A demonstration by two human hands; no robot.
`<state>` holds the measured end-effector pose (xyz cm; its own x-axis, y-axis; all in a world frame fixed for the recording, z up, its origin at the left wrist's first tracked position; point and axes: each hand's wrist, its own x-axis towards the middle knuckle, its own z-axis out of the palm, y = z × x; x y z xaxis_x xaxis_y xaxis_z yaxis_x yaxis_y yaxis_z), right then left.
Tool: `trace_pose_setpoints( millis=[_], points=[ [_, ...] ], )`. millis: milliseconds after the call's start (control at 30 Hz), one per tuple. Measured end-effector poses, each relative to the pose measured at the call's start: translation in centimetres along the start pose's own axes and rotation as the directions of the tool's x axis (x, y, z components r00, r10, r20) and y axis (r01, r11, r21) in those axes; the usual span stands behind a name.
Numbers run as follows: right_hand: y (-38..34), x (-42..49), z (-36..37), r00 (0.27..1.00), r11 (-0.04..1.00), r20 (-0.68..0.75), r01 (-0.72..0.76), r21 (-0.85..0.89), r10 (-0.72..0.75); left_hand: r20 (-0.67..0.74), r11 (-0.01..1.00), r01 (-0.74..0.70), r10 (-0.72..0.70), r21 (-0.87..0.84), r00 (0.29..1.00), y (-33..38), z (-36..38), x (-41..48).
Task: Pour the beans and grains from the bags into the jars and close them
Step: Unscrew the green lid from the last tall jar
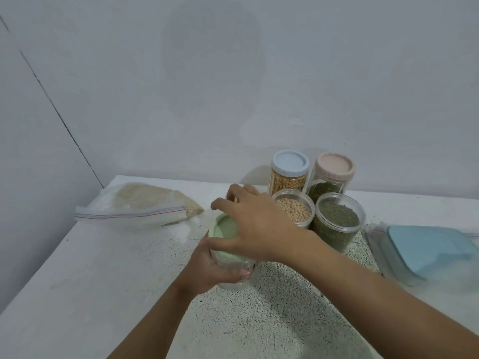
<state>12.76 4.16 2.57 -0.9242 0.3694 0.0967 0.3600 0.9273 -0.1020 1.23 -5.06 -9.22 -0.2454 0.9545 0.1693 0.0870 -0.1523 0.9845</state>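
Clear jar (pixel 234 283) on the speckled white counter (pixel 77 281), near centre. Long axis about upright, mouth end up. Pale green lid (pixel 223 230) sits on the mouth, its face turned up and slightly left. Cannot tell if the lid is fully seated, or if the base rests on the counter. Contents mostly hidden by the hands; only a pale, clear patch shows near the base.

Left hand (pixel 207 270) comes in from below the jar. Fingers and thumb are curled round the jar body, holding it.

Right hand (pixel 256 224) reaches across from the right and lies over the lid. Fingers bend down over the far rim, the thumb is at the near-left edge, gripping the lid.

Relative to the jar:
- Far left: zip bag (pixel 134 206) lying flat, partly filled with a pale fine grain, seal end towards the jar.
- Just right, behind the right hand: open jar (pixel 294 209), nearly full of pale round beans.
- Beside that, further right: open jar (pixel 337 224) of small dark green beans, nearly full.
- Behind those two, by the wall: blue-lidded jar (pixel 289 172) of yellow grains, closed; pink-lidded jar (pixel 333 174), closed, dark green contents only part way up.
- Far right: blue-lidded box (pixel 427 247), lid on, contents not visible.
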Motion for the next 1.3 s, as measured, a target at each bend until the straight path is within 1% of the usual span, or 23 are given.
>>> trace_pose_setpoints(
  millis=[33,67,133,167,233,333,367,433,500,533,567,633,667,700,767,833,967,1033,1100,1167,1200,1233,1300],
  points=[
    [-0.1,-0.1,-0.2,0.999,0.998,0.031,-0.038,-0.047,0.040,-0.011,1.000,0.006,-0.006,-0.002,1.000,-0.2,-0.1,-0.1],
    [-0.2,-0.3,-0.2,0.996,0.997,0.057,-0.064,-0.052,0.067,-0.018,1.000,0.019,-0.019,-0.002,1.000,-0.3,-0.2,-0.2],
    [-0.2,-0.5,-0.2,0.995,0.998,0.072,-0.067,-0.019,0.068,-0.024,0.999,0.042,-0.042,0.010,0.999,-0.7,-0.5,-0.3],
    [-0.2,-0.5,-0.2,0.996,0.999,0.075,-0.043,0.013,0.042,-0.023,0.999,0.050,-0.049,0.019,0.999,-0.9,-0.6,-0.2],
    [-0.1,-0.5,-0.4,0.993,0.993,0.105,0.043,0.107,-0.055,-0.018,0.998,0.061,-0.061,0.008,0.998,-1.2,-0.8,0.0],
    [0.3,-0.1,-0.7,0.971,0.941,0.160,0.121,0.315,-0.178,-0.057,0.998,0.065,-0.065,-0.010,0.996,-1.4,-0.9,0.1],
    [0.5,0.1,-0.8,0.963,0.923,0.170,0.137,0.360,-0.209,-0.055,0.998,0.065,-0.065,-0.010,0.996,-1.6,-1.0,0.2],
    [0.7,0.1,-0.9,0.955,0.899,0.169,0.157,0.408,-0.244,-0.041,0.998,0.065,-0.066,-0.018,0.997,-1.7,-1.1,0.1],
    [0.4,-0.1,-1.1,0.967,0.884,0.143,0.125,0.451,-0.209,-0.041,0.997,0.070,-0.071,-0.008,0.997,-1.2,-1.0,-0.1],
    [0.2,-0.2,-1.2,0.976,0.887,0.137,0.088,0.453,-0.167,-0.039,0.998,0.067,-0.067,-0.013,0.997,-1.0,-0.9,-0.1],
    [0.0,-0.4,-1.1,0.984,0.911,0.129,0.058,0.408,-0.121,-0.035,0.997,0.069,-0.070,-0.016,0.997,-0.9,-0.9,-0.2],
    [-0.3,-0.5,-1.0,0.992,0.987,0.121,0.014,0.160,-0.034,-0.034,0.996,0.085,-0.085,-0.010,0.996,-0.7,-0.7,-0.3],
    [-0.5,-0.6,-1.0,0.992,0.999,0.126,-0.010,0.046,0.004,-0.034,0.996,0.090,-0.089,0.002,0.995,-0.6,-0.7,-0.4],
    [-0.7,-0.8,-1.0,0.991,0.999,0.132,-0.029,-0.016,0.031,-0.035,0.996,0.091,-0.091,0.008,0.995,-0.5,-0.7,-0.4],
    [-0.8,-0.9,-0.9,0.990,1.000,0.136,-0.029,-0.010,0.031,-0.053,0.996,0.089,-0.089,0.004,0.995,-0.3,-0.5,-0.5],
    [-0.8,-1.0,-0.7,0.991,0.998,0.124,0.036,0.042,-0.041,-0.045,0.997,0.079,-0.079,-0.008,0.996,0.1,-0.4,-0.4],
    [-0.3,-0.5,-0.8,0.971,0.957,0.157,0.137,0.255,-0.181,-0.039,0.997,0.071,-0.071,0.001,0.997,-0.3,-0.6,-0.5],
    [0.1,-0.5,-1.0,0.960,0.932,0.149,0.182,0.314,-0.238,-0.061,0.997,0.075,-0.076,-0.027,0.995,-0.7,-0.9,-0.6],
    [0.3,-0.7,-1.2,0.955,0.911,0.151,0.188,0.367,-0.257,-0.066,0.996,0.085,-0.087,-0.041,0.994,-0.7,-1.0,-0.7],
    [0.0,-1.0,-1.5,0.968,0.891,0.122,0.150,0.430,-0.221,-0.072,0.995,0.092,-0.095,-0.036,0.993,-0.5,-0.9,-0.6],
    [-0.1,-1.1,-1.4,0.980,0.904,0.089,0.128,0.409,-0.179,-0.075,0.994,0.099,-0.102,-0.038,0.992,-0.3,-0.8,-0.6],
    [-0.3,-1.2,-1.3,0.990,0.938,0.061,0.101,0.331,-0.128,-0.071,0.994,0.104,-0.107,-0.044,0.992,-0.2,-0.8,-0.6],
    [-0.6,-1.3,-1.0,0.998,0.994,0.059,0.012,0.110,-0.019,-0.054,0.993,0.108,-0.110,-0.041,0.992,-0.5,-0.8,-0.7]
  ],
)
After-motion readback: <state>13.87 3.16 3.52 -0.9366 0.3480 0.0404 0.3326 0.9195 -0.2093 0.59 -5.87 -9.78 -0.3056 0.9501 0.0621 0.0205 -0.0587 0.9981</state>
